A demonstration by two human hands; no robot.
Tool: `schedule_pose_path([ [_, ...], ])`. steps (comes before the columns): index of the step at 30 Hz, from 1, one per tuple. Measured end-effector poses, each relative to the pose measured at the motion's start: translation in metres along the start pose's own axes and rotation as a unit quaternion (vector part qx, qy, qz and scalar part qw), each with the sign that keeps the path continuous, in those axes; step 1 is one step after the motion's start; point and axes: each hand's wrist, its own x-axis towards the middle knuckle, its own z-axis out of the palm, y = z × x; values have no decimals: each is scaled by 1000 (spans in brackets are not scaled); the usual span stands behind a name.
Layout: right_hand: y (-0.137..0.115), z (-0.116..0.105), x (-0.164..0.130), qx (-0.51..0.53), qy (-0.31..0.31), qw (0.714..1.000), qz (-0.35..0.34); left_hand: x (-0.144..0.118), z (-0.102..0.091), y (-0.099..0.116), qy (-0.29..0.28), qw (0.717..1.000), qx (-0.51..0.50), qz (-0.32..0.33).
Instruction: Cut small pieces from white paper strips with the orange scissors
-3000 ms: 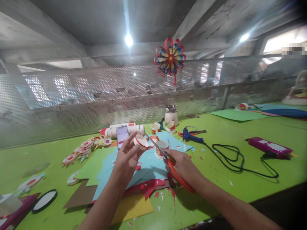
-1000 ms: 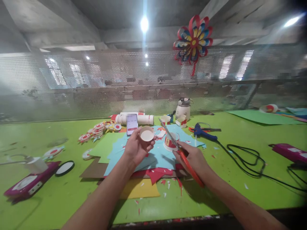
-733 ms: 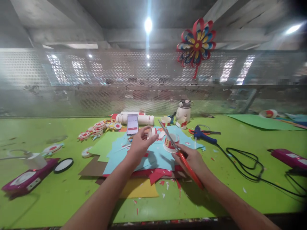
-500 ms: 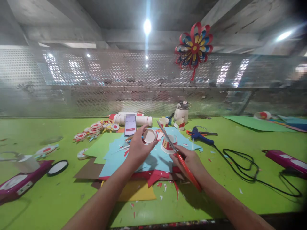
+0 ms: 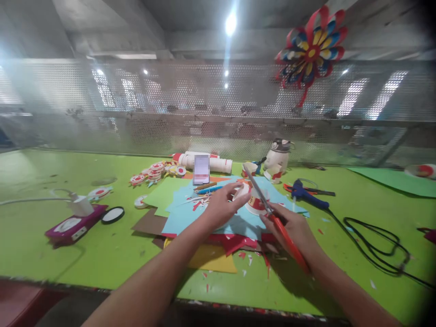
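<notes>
no legible text anywhere; phone [image 5: 201, 169] screen blurred, cup [image 5: 254, 203] print unreadable

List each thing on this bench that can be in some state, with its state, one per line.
left hand: gripping a small white cup piece.
right hand: closed round red-handled scissors, blades together, pointing up and away.
paper cup: upright on blue paper.
phone: propped upright, screen lit.
glue gun: lying flat.
black cord: loosely looped on the green table.
</notes>
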Motion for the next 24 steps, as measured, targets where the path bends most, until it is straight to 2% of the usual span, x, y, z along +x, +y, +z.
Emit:
schedule_pose_path([
  [3,0,-5,1,-17,3,1000,17,-3,3,-1,-7,999,28,26],
  [6,0,-9,4,-24,2,999,23,-3,4,3,-14,1000,10,-5],
  [11,-1,-8,4,-22,-8,999,25,4,-7,10,7,982,-171,-81],
  [14,-5,-9,2,-4,-44,999,17,6,-16,15,31,968,-231,-93],
  [16,-12,-13,2,11,-73,997,5,5,-19,20,2,960,-266,-84],
  [21,-33,-41,5,59,-155,986,-30,1,-17,26,6,948,-312,-61],
  [24,-40,-57,4,118,-215,970,-7,3,-17,22,35,939,-339,-43],
])
